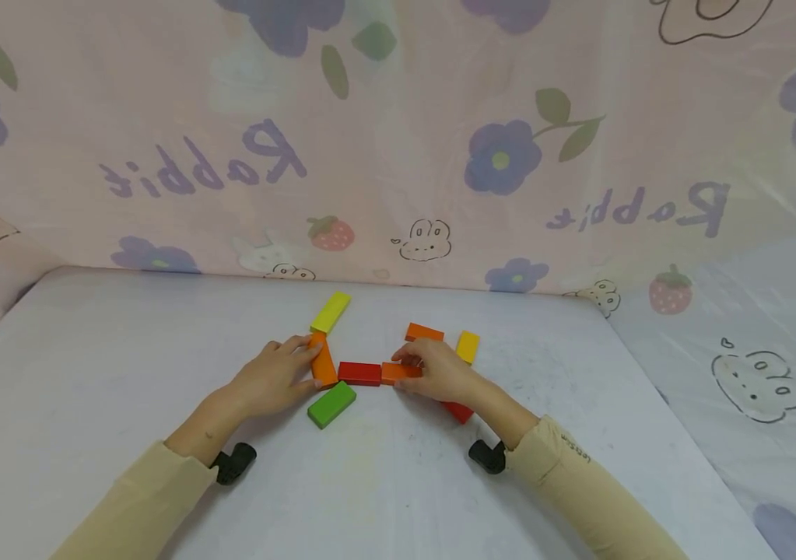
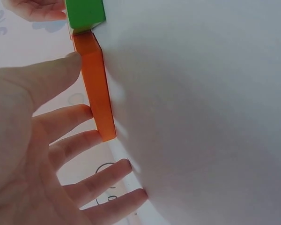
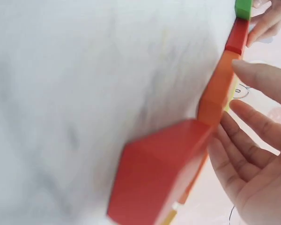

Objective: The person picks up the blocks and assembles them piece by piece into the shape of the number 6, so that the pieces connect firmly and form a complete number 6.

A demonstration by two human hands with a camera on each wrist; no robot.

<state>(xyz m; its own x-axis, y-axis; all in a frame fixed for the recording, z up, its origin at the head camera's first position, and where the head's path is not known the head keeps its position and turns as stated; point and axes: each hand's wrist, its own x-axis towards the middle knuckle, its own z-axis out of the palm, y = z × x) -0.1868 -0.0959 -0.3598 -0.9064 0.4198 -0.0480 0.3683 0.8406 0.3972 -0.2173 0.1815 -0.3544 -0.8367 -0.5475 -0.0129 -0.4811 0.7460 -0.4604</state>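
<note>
On the left, my left hand (image 1: 273,381) spreads its extended fingers along an orange block (image 1: 324,365); the thumb touches near one end and fingertips touch further along. A green block (image 1: 331,404) lies by its near end, and a yellow block (image 1: 331,313) meets its far end. Between my hands lies a red block (image 1: 359,374), end to end with a second orange block (image 1: 398,373). My right hand (image 1: 443,369) pinches that second orange block between thumb and fingers. A second red block (image 3: 154,173) angles off its end, partly hidden under the hand in the head view.
Beyond my right hand lie a third orange block (image 1: 424,332) and a deeper yellow block (image 1: 468,346). All rest on a white table (image 1: 159,327). A printed curtain (image 1: 383,155) with flowers and rabbits rises along the back edge and the right side.
</note>
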